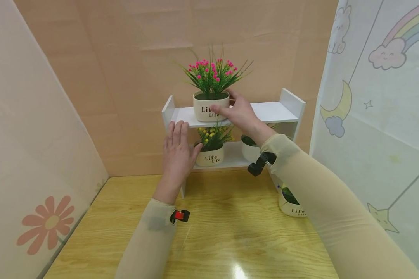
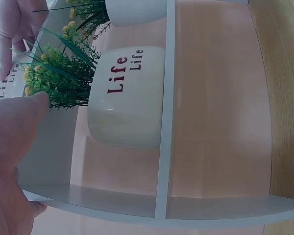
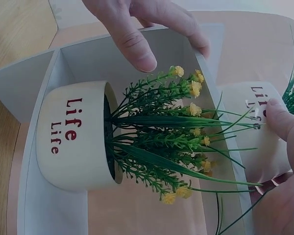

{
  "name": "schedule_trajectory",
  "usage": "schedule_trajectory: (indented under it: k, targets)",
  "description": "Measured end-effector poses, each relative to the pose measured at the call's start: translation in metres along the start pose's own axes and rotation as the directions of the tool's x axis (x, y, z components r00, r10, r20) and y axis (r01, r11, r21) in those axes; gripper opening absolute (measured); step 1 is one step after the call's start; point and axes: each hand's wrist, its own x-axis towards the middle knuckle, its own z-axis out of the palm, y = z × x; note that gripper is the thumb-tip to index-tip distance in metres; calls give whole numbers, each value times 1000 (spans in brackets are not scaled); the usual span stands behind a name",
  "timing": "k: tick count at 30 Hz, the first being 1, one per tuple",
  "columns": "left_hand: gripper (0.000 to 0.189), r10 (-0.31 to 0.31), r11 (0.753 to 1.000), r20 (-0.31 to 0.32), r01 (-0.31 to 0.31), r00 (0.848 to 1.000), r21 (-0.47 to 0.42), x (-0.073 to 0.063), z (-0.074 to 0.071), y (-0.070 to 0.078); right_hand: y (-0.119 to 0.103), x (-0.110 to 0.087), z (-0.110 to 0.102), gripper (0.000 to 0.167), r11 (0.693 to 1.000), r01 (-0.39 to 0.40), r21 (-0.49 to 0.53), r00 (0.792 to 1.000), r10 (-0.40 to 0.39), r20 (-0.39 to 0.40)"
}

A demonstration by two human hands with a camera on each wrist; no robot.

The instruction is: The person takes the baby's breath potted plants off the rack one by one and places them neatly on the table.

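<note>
On the upper board of the white shelf sits a cream flowerpot marked "Life", with pink flowers. My right hand grips this pot from its right side, thumb on the front and fingers behind. At the shelf's left end, my left hand rests its extended fingers on the upper board's front edge, thumb spread to the right. Beside that thumb, on the lower board, stands a potted plant with yellow flowers, also seen as a "Life" pot in the right wrist view.
A white pot stands further right on the lower board, partly behind my right wrist. On the wooden table, another "Life" pot is beside the shelf's right leg, partly hidden by my sleeve. Patterned panels flank both sides.
</note>
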Motion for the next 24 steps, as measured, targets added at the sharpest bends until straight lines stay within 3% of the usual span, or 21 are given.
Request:
schedule_trajectory:
  k: [13, 24]
  targets:
    - [86, -3, 1000, -10, 2, 1000, -27, -1, 0, -2, -14, -6, -1, 91, 994, 88, 61, 996, -87, -25]
    - [86, 14, 1000, -21, -14, 1000, -5, -2, 0, 0, -29, -23, -11, 87, 990, 100, 103, 994, -96, -44]
